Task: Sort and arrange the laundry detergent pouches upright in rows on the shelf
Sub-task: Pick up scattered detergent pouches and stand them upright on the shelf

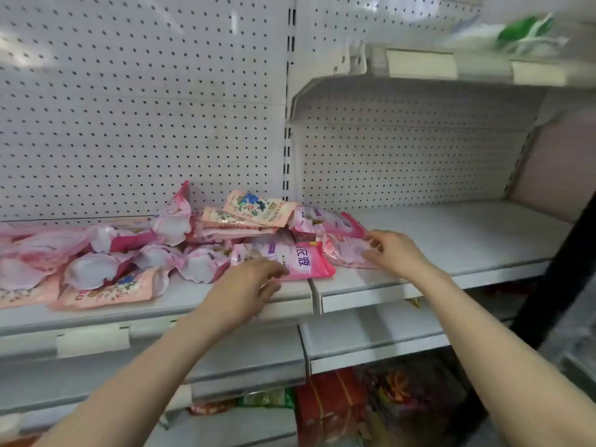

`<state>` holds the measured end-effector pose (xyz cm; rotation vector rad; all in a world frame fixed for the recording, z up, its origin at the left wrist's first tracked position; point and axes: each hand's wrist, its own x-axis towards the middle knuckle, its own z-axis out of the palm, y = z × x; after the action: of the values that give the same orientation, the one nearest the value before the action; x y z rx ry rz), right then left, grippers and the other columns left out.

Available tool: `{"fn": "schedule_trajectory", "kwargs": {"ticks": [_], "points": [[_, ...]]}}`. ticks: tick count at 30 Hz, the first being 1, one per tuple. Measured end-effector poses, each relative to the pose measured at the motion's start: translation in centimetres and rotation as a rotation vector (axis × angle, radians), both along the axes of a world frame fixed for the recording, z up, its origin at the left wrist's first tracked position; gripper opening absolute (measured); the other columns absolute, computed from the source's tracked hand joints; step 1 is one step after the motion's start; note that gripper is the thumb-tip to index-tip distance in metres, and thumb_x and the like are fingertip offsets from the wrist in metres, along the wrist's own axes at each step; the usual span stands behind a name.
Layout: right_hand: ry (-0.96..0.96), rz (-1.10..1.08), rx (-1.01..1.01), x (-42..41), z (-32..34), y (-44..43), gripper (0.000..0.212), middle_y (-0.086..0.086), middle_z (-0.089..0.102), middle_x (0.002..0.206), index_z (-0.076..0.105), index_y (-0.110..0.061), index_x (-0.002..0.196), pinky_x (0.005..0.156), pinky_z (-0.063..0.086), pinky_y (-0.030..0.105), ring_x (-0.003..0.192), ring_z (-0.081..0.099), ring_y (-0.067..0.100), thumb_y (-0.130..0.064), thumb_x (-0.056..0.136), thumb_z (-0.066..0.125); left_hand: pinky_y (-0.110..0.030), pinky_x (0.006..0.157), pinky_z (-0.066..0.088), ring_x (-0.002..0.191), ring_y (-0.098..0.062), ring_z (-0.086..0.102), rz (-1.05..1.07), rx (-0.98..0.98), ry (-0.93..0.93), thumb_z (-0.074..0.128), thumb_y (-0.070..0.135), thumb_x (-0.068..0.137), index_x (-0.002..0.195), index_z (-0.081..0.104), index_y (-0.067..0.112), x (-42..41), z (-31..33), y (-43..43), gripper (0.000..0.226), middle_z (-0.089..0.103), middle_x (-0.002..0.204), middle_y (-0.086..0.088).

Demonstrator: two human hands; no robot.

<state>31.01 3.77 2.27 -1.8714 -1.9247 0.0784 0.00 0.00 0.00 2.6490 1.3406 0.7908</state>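
Mid-frame right: R hand [393, 250] pinches flat pale pouch [345, 253] just left of it; L hand [245, 285] touches pink pouch [303, 261], grip unclear.

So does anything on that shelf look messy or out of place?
Yes: the pink pouches lie flat in a jumbled heap on the shelf, some piled crookedly on others, none standing upright in rows.
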Motion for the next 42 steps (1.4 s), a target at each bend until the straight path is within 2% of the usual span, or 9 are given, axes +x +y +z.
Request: {"fn": "schedule_trajectory", "kwargs": {"ticks": [6,12,15,19,23,27,30,35,42], "points": [[-0.177,0.223,-0.214,-1.2,-4.5,3.6,0.070,-0.008,0.035,0.157,0.023,-0.043,0.151,0.115,0.032,0.050,0.140,0.040,0.020,-0.066,0.090,0.049,-0.043,0.108,0.038,0.132,-0.024,0.042,0.153,0.022,0.276,0.054,0.036,0.092,0.141,0.044,0.025,5.0,-1.6,6.9,0.051,0.049,0.143,-0.002],[-0.190,0.353,0.092,4.2,-5.7,6.7,0.049,-0.007,0.066,0.129,0.069,-0.030,0.123,0.106,0.044,0.041,0.126,0.057,0.021,-0.002,0.084,0.058,-0.047,0.111,0.034,0.139,-0.029,0.032,0.253,-0.036,0.383,0.046,0.058,0.090,0.147,0.029,0.026,6.3,-2.1,8.8,0.068,0.042,0.149,-0.004],[-0.205,0.372,0.096,6.9,-4.9,7.1,0.044,-0.002,0.072,0.118,0.079,-0.027,0.102,0.107,0.039,0.035,0.125,0.056,0.027,0.000,0.071,0.062,-0.043,0.095,0.045,0.124,-0.031,0.047,0.317,-0.085,0.458,0.046,0.066,0.086,0.142,0.034,0.027,7.5,-1.2,8.4,0.070,0.062,0.124,-0.006],[0.133,0.183,-0.043,10.4,-2.7,5.6,0.041,0.004,0.068,0.123,0.079,-0.014,0.103,0.102,0.032,0.017,0.119,0.054,0.016,0.008,0.077,0.056,-0.033,0.072,0.044,0.101,-0.022,0.058,0.346,-0.140,0.462,0.049,0.072,0.080,0.119,0.059,0.025,8.7,-0.8,8.7,0.062,0.063,0.110,-0.003],[-0.059,-0.191,-0.078,13.2,-3.7,8.2,0.044,0.017,0.060,0.132,0.051,-0.016,0.136,0.096,0.047,0.044,0.119,0.054,0.037,-0.035,0.097,0.047,-0.037,0.093,0.041,0.119,-0.025,0.046,0.358,-0.171,0.409,0.036,0.072,0.086,0.119,0.061,0.025,9.1,-1.1,10.1,0.063,0.059,0.118,-0.007],[-0.046,-0.362,-0.301,13.6,-4.7,9.9,0.071,0.021,0.053,0.128,0.054,-0.006,0.126,0.090,0.046,0.039,0.115,0.053,0.037,-0.066,0.088,0.050,-0.038,0.097,0.038,0.114,-0.024,0.048,0.357,-0.234,0.461,0.035,0.059,0.094,0.114,0.061,0.021,9.9,-1.3,10.7,0.050,0.057,0.116,-0.009],[0.179,-0.355,-0.371,14.2,-3.6,11.0,0.064,0.016,0.067,0.115,0.066,-0.004,0.108,0.079,0.050,0.032,0.103,0.063,0.032,-0.059,0.078,0.071,-0.035,0.090,0.045,0.099,-0.019,0.053,0.329,-0.250,0.466,0.043,0.055,0.093,0.112,0.062,0.020,10.2,-0.6,11.4,0.044,0.061,0.110,-0.004],[0.275,-0.311,-0.346,13.4,-3.3,10.5,0.010,0.012,0.072,0.098,0.066,-0.016,0.077,0.078,0.053,0.033,0.087,0.065,0.027,-0.019,0.082,0.074,-0.042,0.111,0.027,0.124,-0.025,0.045,0.268,-0.186,0.571,0.039,0.062,0.091,0.129,0.053,0.028,9.8,-1.4,12.0,0.053,0.052,0.132,-0.004],[0.045,-0.389,-0.431,10.5,-1.9,8.7,0.052,0.007,0.062,0.089,0.054,-0.009,0.084,0.070,0.044,0.029,0.083,0.058,0.027,-0.060,0.083,0.065,-0.045,0.116,0.024,0.135,-0.032,0.037,0.259,-0.274,0.605,0.050,0.073,0.079,0.142,0.038,0.015,9.6,-1.2,12.1,0.086,0.044,0.145,-0.009]]}}
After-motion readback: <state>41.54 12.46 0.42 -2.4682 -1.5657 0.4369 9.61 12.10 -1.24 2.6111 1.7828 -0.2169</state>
